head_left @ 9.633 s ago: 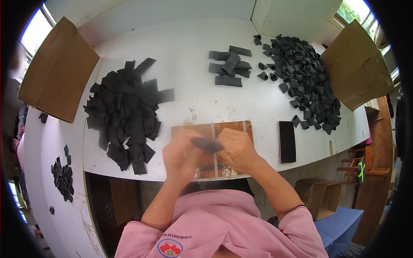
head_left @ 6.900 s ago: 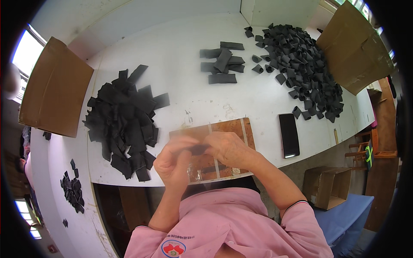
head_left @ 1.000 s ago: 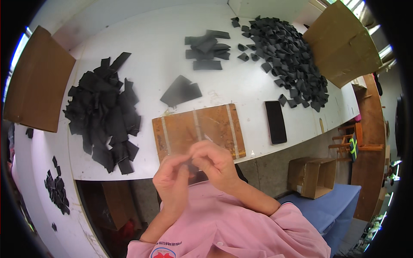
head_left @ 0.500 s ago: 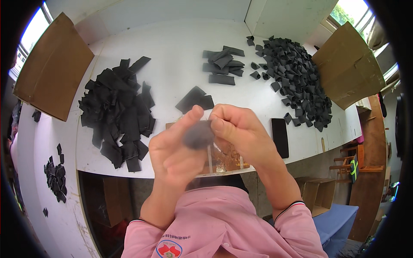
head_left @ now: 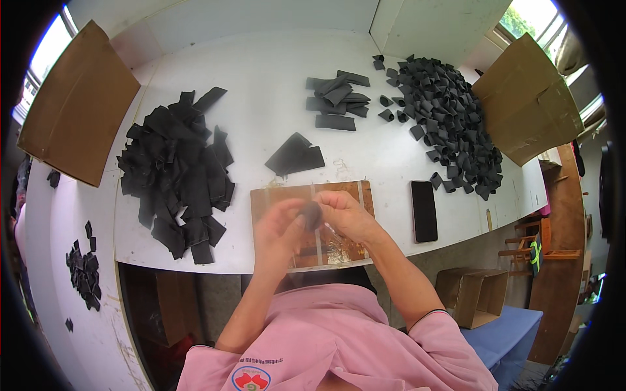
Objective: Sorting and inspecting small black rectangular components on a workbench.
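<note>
dark piece (head_left: 311, 216) between both hands' fingers (head_left: 331, 200)

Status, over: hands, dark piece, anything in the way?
Right hand pinching dark piece. Left hand at it, blurred, grip unclear. Piece held over brown board. Nothing seen in the way; phone lies right of board.

Left grip (head_left: 275, 228) blurred — black piece (head_left: 312, 216) partly hidden

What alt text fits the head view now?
The right hand pinches a dark piece, the blurred left hand at its side, over a brown board on a white table. A pile of black strips lies left; a heap of short black tubes and a phone lie right.
</note>
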`<action>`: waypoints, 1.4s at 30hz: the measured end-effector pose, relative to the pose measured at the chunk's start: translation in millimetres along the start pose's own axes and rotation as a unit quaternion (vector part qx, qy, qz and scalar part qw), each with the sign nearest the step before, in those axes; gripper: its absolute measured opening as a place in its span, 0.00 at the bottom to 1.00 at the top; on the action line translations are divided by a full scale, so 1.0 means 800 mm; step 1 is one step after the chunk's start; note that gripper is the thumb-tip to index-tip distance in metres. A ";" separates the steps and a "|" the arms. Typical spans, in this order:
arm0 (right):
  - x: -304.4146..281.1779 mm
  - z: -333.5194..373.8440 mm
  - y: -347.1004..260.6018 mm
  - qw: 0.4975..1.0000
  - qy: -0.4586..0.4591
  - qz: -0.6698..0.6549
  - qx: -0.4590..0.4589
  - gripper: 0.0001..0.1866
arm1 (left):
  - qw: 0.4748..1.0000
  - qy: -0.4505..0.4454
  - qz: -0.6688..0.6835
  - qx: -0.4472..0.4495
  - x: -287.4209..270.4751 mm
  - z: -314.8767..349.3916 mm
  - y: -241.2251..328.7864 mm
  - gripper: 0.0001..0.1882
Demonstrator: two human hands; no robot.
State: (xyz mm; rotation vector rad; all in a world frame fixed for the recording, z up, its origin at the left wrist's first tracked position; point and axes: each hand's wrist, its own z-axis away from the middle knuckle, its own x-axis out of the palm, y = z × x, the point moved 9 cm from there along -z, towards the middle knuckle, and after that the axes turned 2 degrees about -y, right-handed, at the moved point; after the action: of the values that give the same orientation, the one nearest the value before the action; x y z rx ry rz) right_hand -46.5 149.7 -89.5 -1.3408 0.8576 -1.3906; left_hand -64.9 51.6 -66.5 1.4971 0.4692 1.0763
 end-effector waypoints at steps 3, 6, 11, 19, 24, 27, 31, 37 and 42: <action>0.000 0.000 -0.005 0.999 0.034 0.024 0.008 0.09 | 0.973 0.025 -0.169 0.157 -0.005 -0.004 0.041 0.17; -0.021 0.025 -0.054 0.948 0.211 0.197 -0.134 0.09 | 0.925 -0.019 -0.250 0.284 0.014 0.002 0.075 0.14; 0.052 0.046 -0.135 0.771 0.143 0.546 -0.297 0.14 | 0.968 0.046 0.127 0.211 0.001 0.015 0.069 0.03; 0.032 0.033 -0.085 0.801 0.116 0.516 -0.282 0.09 | 0.993 -0.075 0.014 0.087 0.024 -0.017 0.039 0.10; 0.019 0.049 -0.048 0.841 0.119 0.435 -0.299 0.06 | 0.897 -0.140 -0.401 0.123 0.070 -0.031 0.061 0.05; 0.011 0.033 -0.039 0.831 0.113 0.476 -0.265 0.10 | 0.930 -0.104 -0.321 0.145 0.054 -0.033 0.056 0.07; 0.018 0.028 -0.065 0.843 0.109 0.470 -0.238 0.08 | 0.969 -0.048 -0.153 0.188 0.043 -0.005 0.075 0.08; 0.039 0.024 -0.098 0.780 0.041 0.580 -0.230 0.11 | 0.964 -0.024 0.183 0.192 0.010 -0.003 0.084 0.06; 0.033 0.022 -0.073 0.800 0.090 0.550 -0.223 0.14 | 0.977 -0.015 0.172 0.125 0.001 -0.016 0.059 0.08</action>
State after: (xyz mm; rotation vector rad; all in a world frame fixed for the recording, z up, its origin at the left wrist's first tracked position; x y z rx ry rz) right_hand -37.2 142.2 -24.2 -0.7227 1.7925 -0.3749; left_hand -88.2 48.0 -23.4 1.8619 0.3387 1.2958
